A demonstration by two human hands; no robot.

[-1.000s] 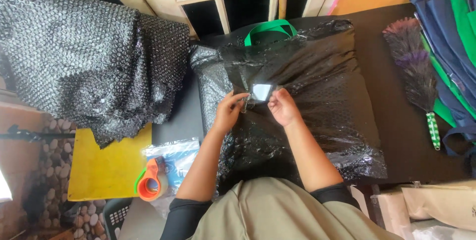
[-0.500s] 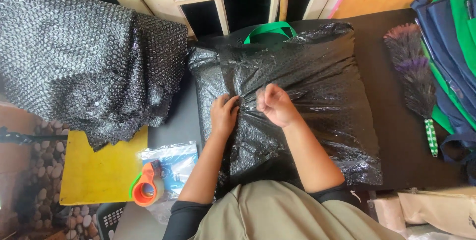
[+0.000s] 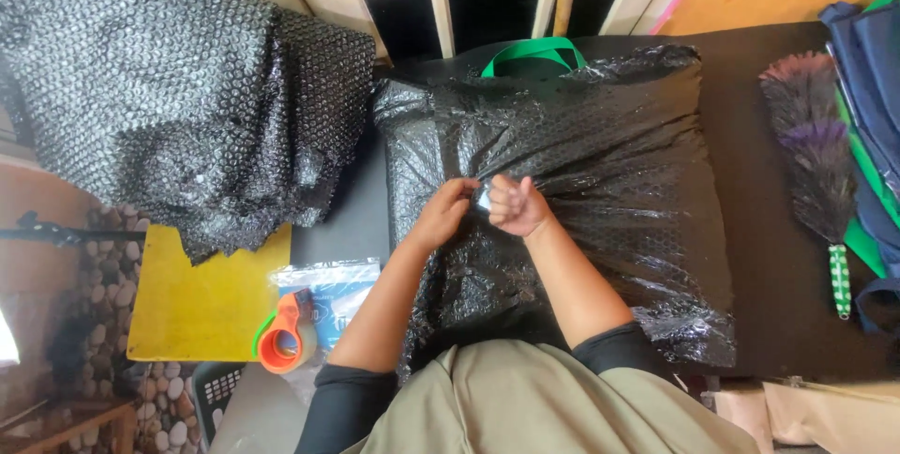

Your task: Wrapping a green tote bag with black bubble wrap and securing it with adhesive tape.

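A bulky parcel wrapped in black bubble wrap (image 3: pixel 609 163) lies on the dark table (image 3: pixel 769 323) in front of me, a green handle (image 3: pixel 530 52) poking out at its far edge. Both my hands meet on top of the parcel near its middle. My left hand (image 3: pixel 442 215) pinches the gathered wrap, and my right hand (image 3: pixel 514 204) is fisted beside it. A small shiny piece of clear tape (image 3: pixel 483 199) shows between the two hands, and both seem to grip it against the wrap.
A big heap of loose black bubble wrap (image 3: pixel 178 88) covers the left. An orange tape dispenser (image 3: pixel 286 337) and a clear plastic bag (image 3: pixel 328 290) lie by a yellow board (image 3: pixel 202 304). A purple feather duster (image 3: pixel 814 163) and blue-green bags (image 3: pixel 872 88) sit right.
The pale piece of tape, held up between my hands a second ago, is now pressed down into the bunched wrap. My right hand has closed into a fist close to the left.
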